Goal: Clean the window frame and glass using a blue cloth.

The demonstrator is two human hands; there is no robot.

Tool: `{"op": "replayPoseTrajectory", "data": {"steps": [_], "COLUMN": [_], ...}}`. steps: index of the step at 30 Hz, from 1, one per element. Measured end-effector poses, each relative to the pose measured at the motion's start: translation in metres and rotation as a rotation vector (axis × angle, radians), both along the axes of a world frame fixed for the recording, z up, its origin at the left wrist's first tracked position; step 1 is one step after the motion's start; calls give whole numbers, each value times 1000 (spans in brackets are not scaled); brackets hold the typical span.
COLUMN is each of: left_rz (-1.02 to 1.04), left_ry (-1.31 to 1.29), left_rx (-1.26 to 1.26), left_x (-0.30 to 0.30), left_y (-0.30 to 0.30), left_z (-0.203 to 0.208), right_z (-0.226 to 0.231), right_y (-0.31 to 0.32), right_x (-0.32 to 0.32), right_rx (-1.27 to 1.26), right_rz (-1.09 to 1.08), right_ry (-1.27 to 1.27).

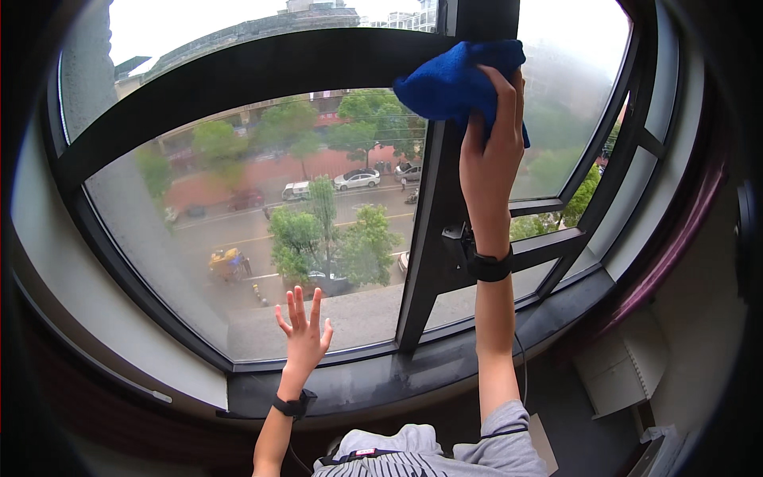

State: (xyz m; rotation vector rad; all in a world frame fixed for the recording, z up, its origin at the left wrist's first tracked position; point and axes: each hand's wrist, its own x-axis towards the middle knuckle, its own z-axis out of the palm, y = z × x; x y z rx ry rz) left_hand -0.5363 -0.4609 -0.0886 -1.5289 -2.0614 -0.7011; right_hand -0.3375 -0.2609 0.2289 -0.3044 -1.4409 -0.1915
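A blue cloth (457, 79) is bunched under my right hand (497, 147), which is raised high with its fingers closed over it. The cloth lies over the dark window frame (441, 199), where the upright meets the crossbar. Lower and to the left, my left hand (304, 334) is held up with its fingers spread and nothing in it. Behind it is the large window pane (254, 207); whether the fingertips touch the glass I cannot tell. Each wrist wears a black strap with a small device.
An opened window sash (556, 103) with a hazy pane stands at the right. The dark sill (334, 389) runs below the window. A purple curtain (644, 270) hangs at the right, above a white box-like object (624, 362). Outside are trees, a road and parked cars.
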Motion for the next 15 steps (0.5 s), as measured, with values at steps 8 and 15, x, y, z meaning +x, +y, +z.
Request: {"op": "replayPoseTrajectory", "data": {"steps": [8, 15], "left_rz": [-305, -347], "left_ry": [-244, -210], "left_rx": [38, 191], "left_x": [16, -15], "left_y": [-9, -32], "left_z": [32, 87], "right_z": [53, 65], "right_y": [-40, -143], "right_x": [-48, -204], "right_rx": [244, 558], "right_rz": [-148, 113], "right_ry": [-96, -297]}}
